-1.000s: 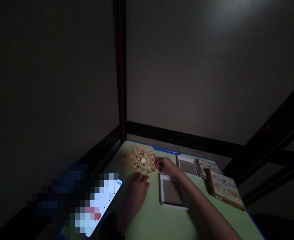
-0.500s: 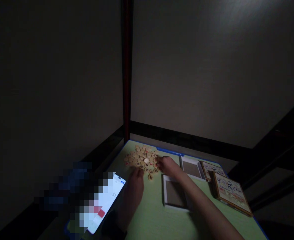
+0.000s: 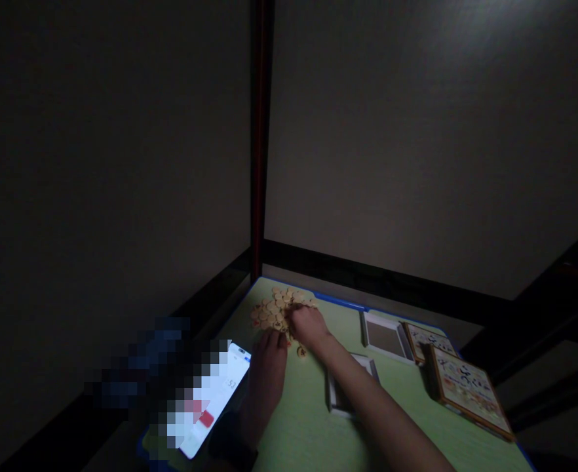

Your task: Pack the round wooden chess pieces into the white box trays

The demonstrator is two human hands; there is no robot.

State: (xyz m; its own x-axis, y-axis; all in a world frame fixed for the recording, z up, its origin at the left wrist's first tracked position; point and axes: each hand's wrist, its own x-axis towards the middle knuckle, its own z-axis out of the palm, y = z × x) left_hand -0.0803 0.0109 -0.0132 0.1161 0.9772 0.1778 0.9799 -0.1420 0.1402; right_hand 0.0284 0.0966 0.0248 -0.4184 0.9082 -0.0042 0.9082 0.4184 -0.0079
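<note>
A heap of small round wooden game pieces (image 3: 274, 307) with dark and red marks lies at the far corner of a green table (image 3: 313, 426). My right hand (image 3: 307, 326) rests on the heap's right side, fingers curled down over the pieces. My left hand (image 3: 269, 351) lies at the heap's near edge, palm down, fingertips touching the closest pieces. One loose piece (image 3: 301, 352) sits just below my right hand. The dim light hides whether either hand holds a piece.
A lit phone (image 3: 215, 400) lies at the table's left edge. Two shallow white box trays (image 3: 385, 337) (image 3: 335, 396) sit right of my forearm. Two illustrated box lids (image 3: 468, 388) (image 3: 426, 341) lie at the far right. A dark red post (image 3: 258, 144) rises behind the table's corner.
My right hand has slid left from the heap's right edge onto the pieces. My left hand has edged up to the heap. The view has shifted to the left.
</note>
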